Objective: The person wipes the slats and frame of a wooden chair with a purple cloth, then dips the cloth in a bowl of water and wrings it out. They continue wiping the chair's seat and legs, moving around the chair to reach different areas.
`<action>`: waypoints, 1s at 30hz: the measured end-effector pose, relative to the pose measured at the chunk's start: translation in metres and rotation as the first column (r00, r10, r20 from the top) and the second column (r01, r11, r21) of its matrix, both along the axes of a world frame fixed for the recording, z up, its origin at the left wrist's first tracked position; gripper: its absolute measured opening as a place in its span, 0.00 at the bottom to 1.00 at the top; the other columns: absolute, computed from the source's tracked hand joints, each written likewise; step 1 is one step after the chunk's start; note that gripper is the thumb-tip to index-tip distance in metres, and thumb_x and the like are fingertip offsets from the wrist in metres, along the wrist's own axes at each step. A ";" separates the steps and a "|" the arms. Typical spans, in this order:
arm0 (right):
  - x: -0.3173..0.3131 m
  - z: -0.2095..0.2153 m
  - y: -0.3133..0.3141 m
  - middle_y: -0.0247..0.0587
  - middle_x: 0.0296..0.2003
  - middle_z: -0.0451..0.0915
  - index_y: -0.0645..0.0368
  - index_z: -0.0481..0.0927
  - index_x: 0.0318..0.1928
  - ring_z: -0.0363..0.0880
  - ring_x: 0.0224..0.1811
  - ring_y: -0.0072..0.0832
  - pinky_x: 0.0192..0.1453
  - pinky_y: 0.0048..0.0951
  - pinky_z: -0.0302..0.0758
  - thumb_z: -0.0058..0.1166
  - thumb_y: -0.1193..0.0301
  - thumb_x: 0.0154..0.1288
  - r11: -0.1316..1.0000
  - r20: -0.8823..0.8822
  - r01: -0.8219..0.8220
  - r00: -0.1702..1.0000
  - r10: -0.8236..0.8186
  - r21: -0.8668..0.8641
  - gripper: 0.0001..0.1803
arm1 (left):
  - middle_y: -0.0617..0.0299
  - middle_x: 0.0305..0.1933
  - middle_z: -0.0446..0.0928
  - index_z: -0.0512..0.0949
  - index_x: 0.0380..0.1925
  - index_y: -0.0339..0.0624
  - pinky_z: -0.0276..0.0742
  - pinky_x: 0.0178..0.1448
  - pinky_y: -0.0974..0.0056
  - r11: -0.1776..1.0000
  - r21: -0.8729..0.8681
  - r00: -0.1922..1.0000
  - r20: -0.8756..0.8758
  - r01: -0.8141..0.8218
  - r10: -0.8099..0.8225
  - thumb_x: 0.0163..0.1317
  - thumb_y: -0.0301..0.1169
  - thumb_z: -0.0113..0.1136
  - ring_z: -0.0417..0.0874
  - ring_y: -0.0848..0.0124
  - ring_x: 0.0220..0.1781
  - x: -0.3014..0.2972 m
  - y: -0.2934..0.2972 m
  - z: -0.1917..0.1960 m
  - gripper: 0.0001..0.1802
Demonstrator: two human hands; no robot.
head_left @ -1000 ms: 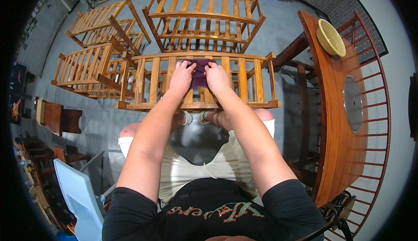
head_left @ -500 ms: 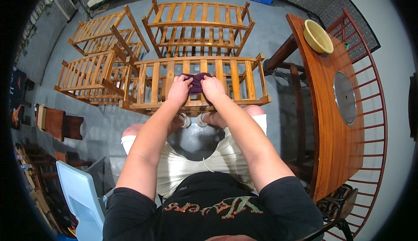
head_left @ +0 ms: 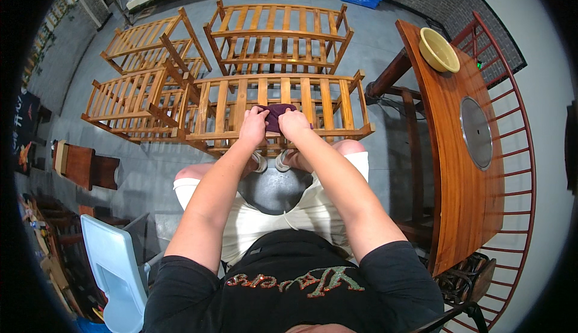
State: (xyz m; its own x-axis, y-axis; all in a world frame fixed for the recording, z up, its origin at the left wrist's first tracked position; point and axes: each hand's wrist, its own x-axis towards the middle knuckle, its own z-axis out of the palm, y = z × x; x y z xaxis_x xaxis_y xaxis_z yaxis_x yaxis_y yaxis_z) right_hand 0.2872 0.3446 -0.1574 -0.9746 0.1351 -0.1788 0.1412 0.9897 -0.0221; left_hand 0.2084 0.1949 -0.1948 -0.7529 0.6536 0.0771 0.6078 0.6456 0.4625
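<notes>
Purple cloth [head_left: 274,120] bunched in both hands [head_left: 294,124] on slatted wooden rack [head_left: 305,92]

Open gaps between rack slats [head_left: 326,102], table [head_left: 465,212] blocking right

Restaurant, probably: disc-inset table [head_left: 466,212]

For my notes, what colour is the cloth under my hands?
The cloth is dark purple; head view.
</notes>
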 end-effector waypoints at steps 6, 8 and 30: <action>-0.002 0.026 -0.001 0.53 0.50 0.88 0.60 0.90 0.45 0.89 0.51 0.44 0.52 0.42 0.86 0.55 0.72 0.66 0.991 0.172 -0.062 0.982 0.082 -0.120 0.13 | 0.48 0.52 0.84 0.90 0.47 0.44 0.79 0.64 0.53 0.977 -0.161 0.989 0.081 0.137 -0.126 0.57 0.24 0.65 0.83 0.49 0.55 -0.024 -0.003 0.014 0.17; 0.000 0.028 -0.001 0.54 0.54 0.86 0.57 0.90 0.46 0.89 0.52 0.44 0.53 0.42 0.86 0.57 0.71 0.66 0.989 0.218 -0.048 0.973 0.077 -0.138 0.12 | 0.49 0.50 0.84 0.90 0.46 0.45 0.80 0.63 0.53 0.964 -0.210 0.974 0.187 0.165 -0.126 0.56 0.25 0.66 0.84 0.49 0.54 -0.028 -0.005 0.019 0.16; 0.033 -0.068 -0.035 0.42 0.50 0.84 0.58 0.91 0.43 0.78 0.59 0.44 0.66 0.43 0.74 0.72 0.76 0.52 0.873 -0.636 -0.134 0.737 -0.229 -0.469 0.15 | 0.55 0.54 0.80 0.82 0.44 0.40 0.81 0.61 0.58 0.916 0.082 0.889 -0.286 0.393 -0.356 0.59 0.28 0.59 0.81 0.57 0.58 -0.007 -0.103 0.004 0.12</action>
